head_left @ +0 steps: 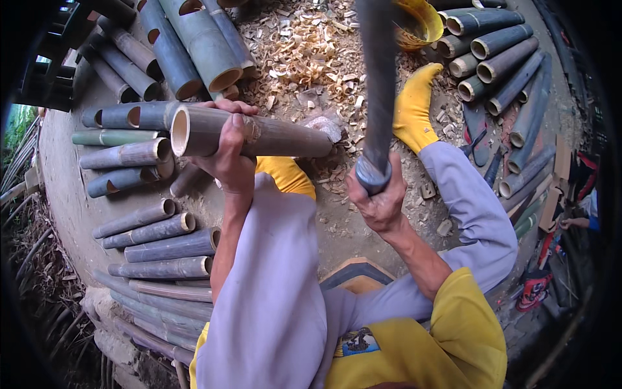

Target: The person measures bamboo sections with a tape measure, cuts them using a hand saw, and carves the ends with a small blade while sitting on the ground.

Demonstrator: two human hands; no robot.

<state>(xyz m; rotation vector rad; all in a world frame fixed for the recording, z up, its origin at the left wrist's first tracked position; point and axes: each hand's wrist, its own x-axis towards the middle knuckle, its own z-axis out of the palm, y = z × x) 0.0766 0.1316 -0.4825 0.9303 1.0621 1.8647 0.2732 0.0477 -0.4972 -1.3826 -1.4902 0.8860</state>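
My left hand (230, 146) is wrapped round a short bamboo tube (285, 136) near its open, hollow end. The tube lies roughly level above my yellow-socked left foot (285, 174), and its other end is beside a pale, rough lump (326, 128) on the ground. In my right hand (382, 204) is a long dark machete-like tool (379, 84), gripped close to its rounded butt. It points away from me, to the right of the tube. Its far part is blurred and runs out of view, so its exact kind is unclear.
Cut bamboo tubes (162, 236) lie in rows at left, some with holes. More bamboo pieces (502, 58) are stacked at right. Wood shavings (311, 52) cover the ground ahead, near a yellow bowl-shaped object (421, 23). Another person's hand (571, 222) shows at far right.
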